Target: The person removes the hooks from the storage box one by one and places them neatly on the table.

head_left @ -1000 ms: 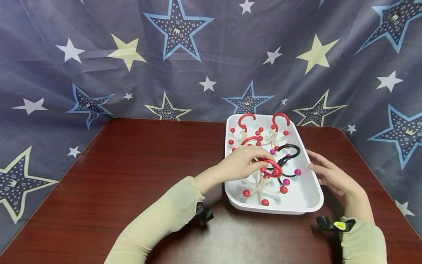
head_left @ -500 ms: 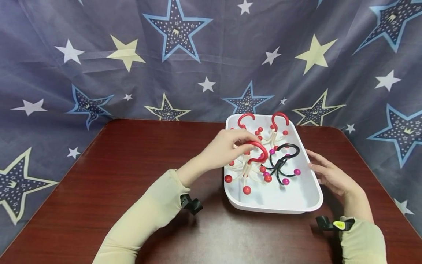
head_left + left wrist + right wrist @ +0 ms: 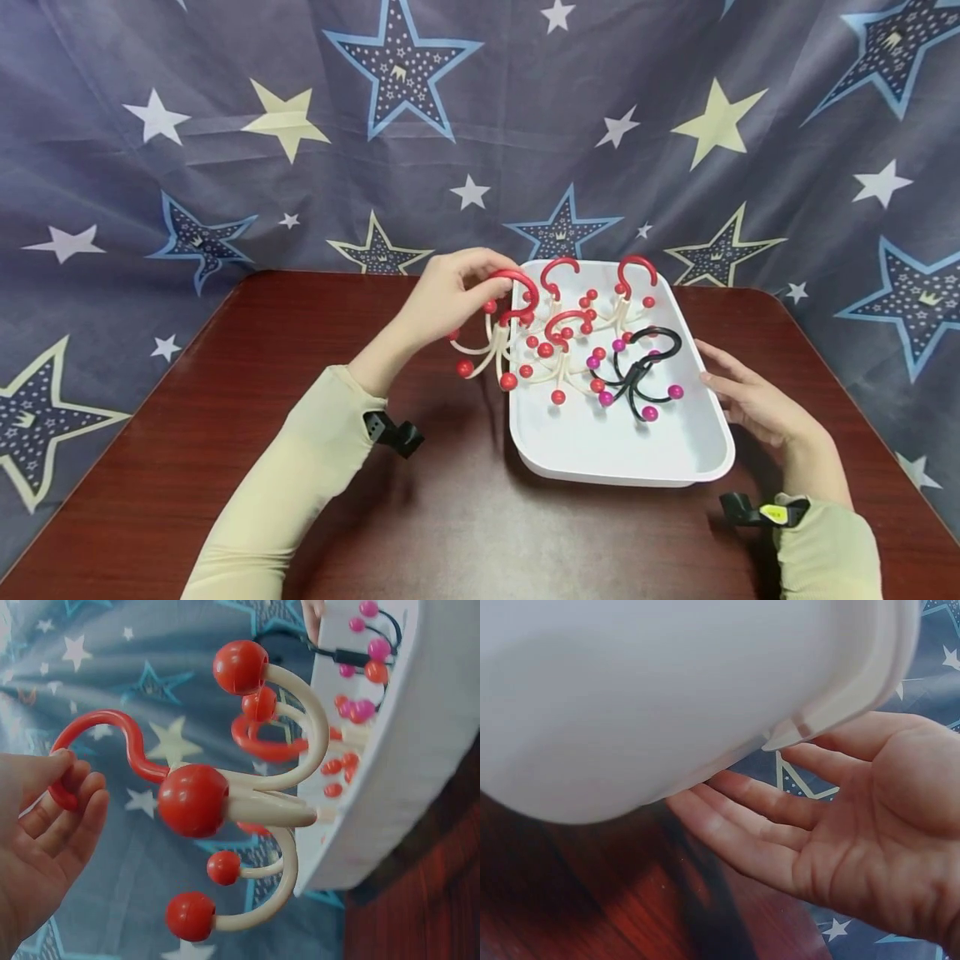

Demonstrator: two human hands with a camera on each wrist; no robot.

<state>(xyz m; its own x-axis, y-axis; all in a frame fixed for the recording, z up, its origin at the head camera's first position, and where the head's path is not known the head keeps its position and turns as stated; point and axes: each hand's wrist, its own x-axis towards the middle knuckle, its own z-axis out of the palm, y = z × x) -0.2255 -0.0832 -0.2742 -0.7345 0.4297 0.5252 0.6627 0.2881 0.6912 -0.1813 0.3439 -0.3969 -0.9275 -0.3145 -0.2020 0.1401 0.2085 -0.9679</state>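
My left hand [image 3: 447, 293] pinches the red curved hook of a cream multi-arm hook hanger [image 3: 498, 340] with red ball tips. It hangs upright over the left rim of a white tray [image 3: 615, 446]. In the left wrist view, thumb and fingers close on the end of the hook, and the hanger [image 3: 193, 801] fills the middle. Inside the tray lie more red-hooked cream hangers [image 3: 567, 318] and a black hanger [image 3: 636, 377] with magenta balls. My right hand [image 3: 761, 400] rests against the tray's right side. In the right wrist view, its fairly straight fingers [image 3: 742, 825] touch the wall below the rim.
The tray stands on a dark red-brown wooden table [image 3: 337, 350], right of the middle. A grey-blue star-patterned cloth [image 3: 450, 167] hangs behind the table. Each wrist wears a black strap [image 3: 393, 433].
My left hand has carried the pinched hanger left and away from me, from above the tray's near part to its left rim. My right hand stays at the tray's side.
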